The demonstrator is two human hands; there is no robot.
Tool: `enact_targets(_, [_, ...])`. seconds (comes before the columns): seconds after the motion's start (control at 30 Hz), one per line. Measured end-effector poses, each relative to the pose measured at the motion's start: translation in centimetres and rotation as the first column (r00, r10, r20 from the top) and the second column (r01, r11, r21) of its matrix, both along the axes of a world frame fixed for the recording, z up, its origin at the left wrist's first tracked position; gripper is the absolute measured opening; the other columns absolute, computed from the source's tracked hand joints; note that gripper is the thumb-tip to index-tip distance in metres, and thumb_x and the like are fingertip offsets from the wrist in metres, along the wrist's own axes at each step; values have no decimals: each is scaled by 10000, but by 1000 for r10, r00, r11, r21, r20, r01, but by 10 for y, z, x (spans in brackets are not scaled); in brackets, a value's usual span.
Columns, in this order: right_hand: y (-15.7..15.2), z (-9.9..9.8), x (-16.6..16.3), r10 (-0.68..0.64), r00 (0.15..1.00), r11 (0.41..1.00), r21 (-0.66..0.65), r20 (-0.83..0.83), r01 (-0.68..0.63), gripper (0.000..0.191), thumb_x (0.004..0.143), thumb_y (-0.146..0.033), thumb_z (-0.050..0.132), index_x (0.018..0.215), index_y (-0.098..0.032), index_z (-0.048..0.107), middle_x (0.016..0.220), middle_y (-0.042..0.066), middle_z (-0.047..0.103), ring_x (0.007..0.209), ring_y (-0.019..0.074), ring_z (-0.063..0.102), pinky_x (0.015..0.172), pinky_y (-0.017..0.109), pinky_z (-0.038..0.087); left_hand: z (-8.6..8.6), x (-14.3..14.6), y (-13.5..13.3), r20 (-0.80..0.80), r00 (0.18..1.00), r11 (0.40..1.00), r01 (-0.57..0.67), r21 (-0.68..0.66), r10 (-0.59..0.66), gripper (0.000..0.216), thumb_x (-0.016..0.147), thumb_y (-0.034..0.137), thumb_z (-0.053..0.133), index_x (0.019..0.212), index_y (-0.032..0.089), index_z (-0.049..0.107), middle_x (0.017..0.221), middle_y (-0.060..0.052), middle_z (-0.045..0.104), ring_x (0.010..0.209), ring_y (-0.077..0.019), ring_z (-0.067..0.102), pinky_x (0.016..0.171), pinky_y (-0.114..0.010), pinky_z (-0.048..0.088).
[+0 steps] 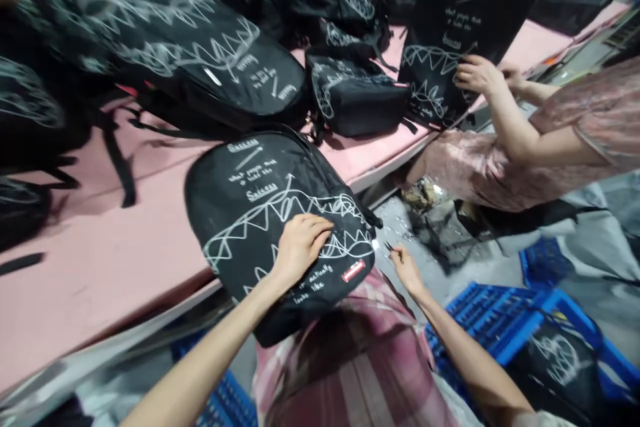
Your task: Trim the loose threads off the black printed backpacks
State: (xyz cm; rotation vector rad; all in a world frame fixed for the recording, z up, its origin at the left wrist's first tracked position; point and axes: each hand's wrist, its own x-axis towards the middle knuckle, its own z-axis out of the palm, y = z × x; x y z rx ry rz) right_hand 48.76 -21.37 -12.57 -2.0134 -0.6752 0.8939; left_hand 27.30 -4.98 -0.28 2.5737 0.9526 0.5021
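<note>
A black backpack (235, 207) with white scribbled lines, lettering and a small red label leans between the pink table edge and my lap. My left hand (303, 240) presses on its front panel, fingers bent and drawn together with the thumb, as if gripping the fabric. Just off the backpack's right side, my right hand (407, 270) is closed around a small dark pointed tool (389, 247), seemingly thread snips. Most of that tool is hidden in the fingers. A dark zip pull or strap end hangs at the bag's edge near it.
Similar black backpacks (200, 47) lie along the pink table (150, 233). At right, a co-worker's hand (480, 77) touches an upright backpack (465, 7). Blue crates (480, 313), one beside a scribbled black bag (555, 360), and crumpled plastic (430, 193) are on the floor.
</note>
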Motion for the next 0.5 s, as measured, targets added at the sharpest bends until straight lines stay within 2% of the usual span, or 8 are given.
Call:
enact_targets(0.1, [-20,22,-4,-6,999,997,73,-53,10,339,741,-397,513,956,-150,599,875,63,651,819,197,593,789,324,446,-10,51,4,-83,945,938,298,-176,-315,230,866,326,473,985,242,651,972,-14,673,913,-177,538,862,-352,356])
enact_targets(0.2, [-35,42,-19,12,993,989,149,-119,6,349,756,-395,531,998,-159,617,937,60,653,818,191,589,778,310,448,-16,81,6,-186,828,837,473,-276,-529,203,828,318,532,967,257,667,940,-1,680,896,-176,539,819,-312,350])
enact_targets(0.3, [-42,53,-35,40,988,991,131,-150,-20,383,777,-426,519,1031,-162,629,803,42,664,710,183,591,693,300,461,-15,88,6,-255,732,762,528,-374,-632,173,821,288,537,903,247,684,905,4,687,879,-164,556,787,-268,358])
enact_targets(0.4, [-45,55,-45,42,992,994,103,-119,-29,394,778,-447,521,1040,-167,615,723,26,659,675,185,599,637,285,461,-12,80,5,-208,707,706,540,-459,-676,177,815,293,547,932,245,670,934,9,681,884,-145,563,783,-233,363])
enact_targets(0.43, [-46,55,-47,44,995,995,94,-91,-36,376,773,-442,531,1022,-172,611,749,28,666,691,186,606,642,283,460,-11,76,4,-194,707,698,543,-467,-680,184,796,304,573,945,246,663,938,9,677,888,-145,560,778,-227,364])
enact_targets(0.5, [-46,56,-50,66,997,995,79,-40,-63,329,771,-427,541,974,-177,605,817,38,678,734,190,619,670,285,459,-11,70,1,-213,714,719,541,-436,-667,156,763,307,610,890,240,670,891,8,675,881,-156,553,767,-231,363])
